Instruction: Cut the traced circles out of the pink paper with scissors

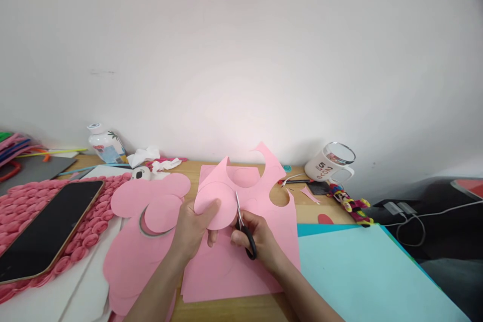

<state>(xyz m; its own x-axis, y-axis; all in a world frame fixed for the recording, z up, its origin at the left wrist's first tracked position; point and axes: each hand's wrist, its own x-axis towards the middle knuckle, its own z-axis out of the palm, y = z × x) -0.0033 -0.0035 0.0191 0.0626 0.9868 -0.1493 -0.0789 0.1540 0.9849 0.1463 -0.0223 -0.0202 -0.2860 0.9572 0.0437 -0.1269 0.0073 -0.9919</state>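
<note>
My left hand (pixel 193 225) pinches a pink paper sheet (pixel 216 207) by its rounded near part, thumb on top and fingers beneath. Curved bites are cut out of the sheet's edges, and a circle outline shows near my thumb. Black-handled scissors (pixel 246 235) sit in my right hand (pixel 257 237), their blades pointing away from me along the right side of that circle. Under both hands lies a stack of pink sheets (pixel 234 282). Left of my left hand, pink paper circles (pixel 132 261) overlap in a loose pile.
On the left, a black phone (pixel 49 231) rests on a pink ruffled mat (pixel 90 234). A white bottle (pixel 107 145) and crumpled tissues (pixel 145 156) stand by the wall. To the right are a white mug (pixel 320 165), a small figurine (pixel 349 204) and light blue paper (pixel 370 271).
</note>
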